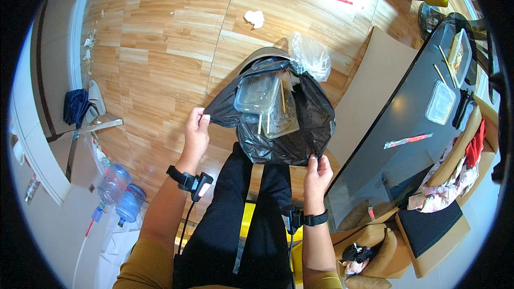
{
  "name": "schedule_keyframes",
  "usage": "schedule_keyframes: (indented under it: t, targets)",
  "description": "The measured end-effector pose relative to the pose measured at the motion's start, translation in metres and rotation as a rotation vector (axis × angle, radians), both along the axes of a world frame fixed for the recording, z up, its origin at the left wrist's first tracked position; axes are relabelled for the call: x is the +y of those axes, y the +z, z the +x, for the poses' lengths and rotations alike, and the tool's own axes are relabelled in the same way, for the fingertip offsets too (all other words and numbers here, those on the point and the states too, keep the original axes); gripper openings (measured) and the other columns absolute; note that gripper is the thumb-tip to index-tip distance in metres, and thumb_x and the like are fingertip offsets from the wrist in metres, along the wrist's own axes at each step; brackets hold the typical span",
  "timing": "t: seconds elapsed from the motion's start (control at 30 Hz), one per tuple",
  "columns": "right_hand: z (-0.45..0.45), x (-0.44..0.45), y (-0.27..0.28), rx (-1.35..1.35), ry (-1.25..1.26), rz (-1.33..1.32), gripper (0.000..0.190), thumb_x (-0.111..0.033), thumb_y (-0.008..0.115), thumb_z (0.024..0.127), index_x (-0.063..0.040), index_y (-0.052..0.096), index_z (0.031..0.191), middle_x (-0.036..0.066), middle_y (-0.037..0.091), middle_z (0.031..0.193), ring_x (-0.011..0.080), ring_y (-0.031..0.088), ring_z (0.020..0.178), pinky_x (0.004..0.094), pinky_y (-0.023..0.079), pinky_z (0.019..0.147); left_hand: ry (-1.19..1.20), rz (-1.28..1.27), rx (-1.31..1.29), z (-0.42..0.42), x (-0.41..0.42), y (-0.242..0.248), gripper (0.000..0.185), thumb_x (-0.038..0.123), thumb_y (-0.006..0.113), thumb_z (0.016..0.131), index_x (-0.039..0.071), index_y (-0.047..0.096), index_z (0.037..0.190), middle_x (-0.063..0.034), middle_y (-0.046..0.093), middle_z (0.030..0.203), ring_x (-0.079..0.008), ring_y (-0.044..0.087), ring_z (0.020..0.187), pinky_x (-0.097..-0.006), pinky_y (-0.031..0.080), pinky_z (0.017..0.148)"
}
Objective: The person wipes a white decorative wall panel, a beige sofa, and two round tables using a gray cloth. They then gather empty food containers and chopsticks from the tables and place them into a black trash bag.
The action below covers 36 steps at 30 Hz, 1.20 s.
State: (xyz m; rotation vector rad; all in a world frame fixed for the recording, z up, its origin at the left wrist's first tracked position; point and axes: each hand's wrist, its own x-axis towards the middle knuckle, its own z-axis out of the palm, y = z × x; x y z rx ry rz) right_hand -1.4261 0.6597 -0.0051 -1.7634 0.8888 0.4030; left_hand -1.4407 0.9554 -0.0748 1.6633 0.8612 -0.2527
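Note:
A black plastic bin bag (317, 116) is spread wide in front of my knees, over a bin whose rounded rim (263, 52) shows at the far side. My left hand (198, 126) pinches the bag's left edge. With thumb and fingers, my right hand (318, 166) grips its near right edge. Inside the mouth lie clear plastic food containers (257, 94) with wooden chopsticks (283, 96) among them. A crumpled clear plastic bag (309, 56) sticks out at the far right of the rim. The lower part of the bin is hidden.
Crumpled white tissue (254, 19) and a red wrapper (342, 0) lie on the wood-look floor. At right, a dark table (377, 128) bears food containers, chopsticks and a wrapped item; chairs (389, 253) stand near it. Slippers (96, 96) and large water bottles (114, 184) are at left.

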Motion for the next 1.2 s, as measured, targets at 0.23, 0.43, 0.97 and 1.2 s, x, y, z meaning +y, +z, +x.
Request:
schedule_keyframes:
  t: [0.23, 0.43, 0.97, 1.2]
  targets:
    - [0.048, 0.015, 0.022, -0.373, 0.322, -0.482, 0.065, -0.009, 0.07, 0.082, 0.0, 0.04, 0.139, 0.017, 0.043, 0.132, 0.0284, 0.05, 0.112, 0.0393, 0.042, 0.097, -0.41, 0.74, -0.232, 0.058, -0.024, 0.047, 0.065, 0.03, 0.076, 0.081, 0.003, 0.046, 0.131, -0.0198, 0.054, 0.122, -0.0345, 0.046, 0.12, -0.0449, 0.035, 0.103]
    - [0.099, 0.016, -0.027, -0.258, 0.54, -0.679, 0.039, -0.023, 0.072, 0.085, -0.004, 0.062, 0.117, 0.016, 0.063, 0.106, 0.0345, 0.06, 0.096, 0.0421, 0.046, 0.085, -0.792, 0.744, -0.171, 0.146, -0.042, 0.014, 0.064, 0.039, 0.075, 0.077, 0.009, 0.056, 0.129, -0.0114, 0.066, 0.113, -0.0284, 0.056, 0.111, -0.0429, 0.038, 0.097]
    - [0.11, 0.003, 0.009, -0.528, 0.304, -0.532, 0.001, 0.0, 0.063, 0.088, -0.001, 0.063, 0.089, 0.011, 0.061, 0.081, 0.0269, 0.059, 0.074, 0.0346, 0.049, 0.068, -0.449, 0.669, -0.445, 0.158, -0.025, 0.031, 0.008, 0.011, 0.066, 0.086, 0.003, 0.066, 0.084, -0.0098, 0.063, 0.078, -0.0285, 0.062, 0.077, -0.0357, 0.046, 0.073]
    - [0.097, 0.007, 0.006, -0.472, 0.361, -0.528, 0.002, -0.001, 0.064, 0.087, -0.002, 0.063, 0.088, 0.012, 0.06, 0.08, 0.0296, 0.059, 0.074, 0.0355, 0.049, 0.07, -0.476, 0.589, -0.362, 0.137, -0.023, 0.032, 0.009, 0.014, 0.066, 0.085, 0.005, 0.067, 0.085, -0.0092, 0.063, 0.079, -0.0285, 0.061, 0.078, -0.0377, 0.045, 0.073]
